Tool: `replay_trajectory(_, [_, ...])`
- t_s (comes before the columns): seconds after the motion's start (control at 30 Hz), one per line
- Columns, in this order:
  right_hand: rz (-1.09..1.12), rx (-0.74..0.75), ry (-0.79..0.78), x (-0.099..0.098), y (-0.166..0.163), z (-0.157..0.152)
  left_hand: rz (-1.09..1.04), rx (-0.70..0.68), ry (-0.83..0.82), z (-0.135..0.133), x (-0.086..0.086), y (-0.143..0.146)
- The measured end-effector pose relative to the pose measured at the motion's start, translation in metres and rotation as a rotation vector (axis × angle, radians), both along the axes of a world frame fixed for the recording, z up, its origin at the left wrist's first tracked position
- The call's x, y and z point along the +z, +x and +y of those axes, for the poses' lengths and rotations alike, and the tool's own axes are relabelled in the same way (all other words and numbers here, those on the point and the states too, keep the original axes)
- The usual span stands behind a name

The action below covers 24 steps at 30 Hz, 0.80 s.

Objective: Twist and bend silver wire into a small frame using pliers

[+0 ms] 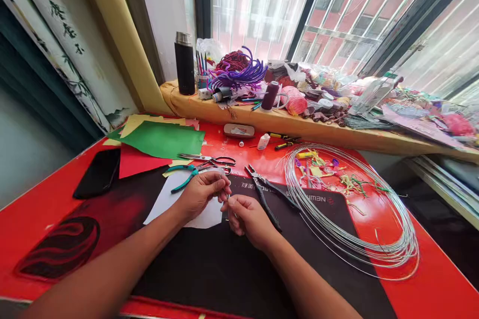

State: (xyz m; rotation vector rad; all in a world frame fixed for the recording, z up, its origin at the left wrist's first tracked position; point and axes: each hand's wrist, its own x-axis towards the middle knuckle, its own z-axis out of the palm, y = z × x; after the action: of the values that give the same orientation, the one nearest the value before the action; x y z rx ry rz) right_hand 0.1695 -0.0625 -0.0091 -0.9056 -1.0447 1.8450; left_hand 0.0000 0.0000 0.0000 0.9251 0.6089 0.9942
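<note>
Glossy red tabletop (pixel 430 279). Black rectangular desk mat (pixel 209 269): dark-red swirl motif, white lettering. Flat green paper sheet (pixel 164 139), pale yellow paper sheet (pixel 138 120), red paper sheet (pixel 138 162), plain white paper sheet (pixel 164 199). Metal pliers with teal handles (pixel 185 175); metal pliers with black handles (pixel 264 194). Silver wire coil (pixel 406 246). Black slab phone (pixel 98 172). Black cylindrical flask (pixel 184 67), silver cap. Purple cord bundle (pixel 239 76); pink thread ball (pixel 295 99). White hanging scroll (pixel 56 15): black calligraphy, grey-green ink landscape.

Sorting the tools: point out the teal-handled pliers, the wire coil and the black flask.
teal-handled pliers (pixel 183 183), head view, on the lower handle.
wire coil (pixel 406 249), head view, on its right-hand strands.
black flask (pixel 184 66), head view, on the body.
</note>
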Motion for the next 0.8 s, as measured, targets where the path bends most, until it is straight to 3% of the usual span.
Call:
replay_trajectory(0.33, [0.021, -0.078, -0.006, -0.0045, 0.0014, 0.0037, -0.036, 0.019, -0.044, -0.0079, 0.0009, 0.0031])
replay_trajectory(0.8, [0.058, -0.052, -0.010, -0.0036, -0.0019, 0.0035, 0.054, 0.072, 0.000, -0.0058, -0.0019, 0.0039])
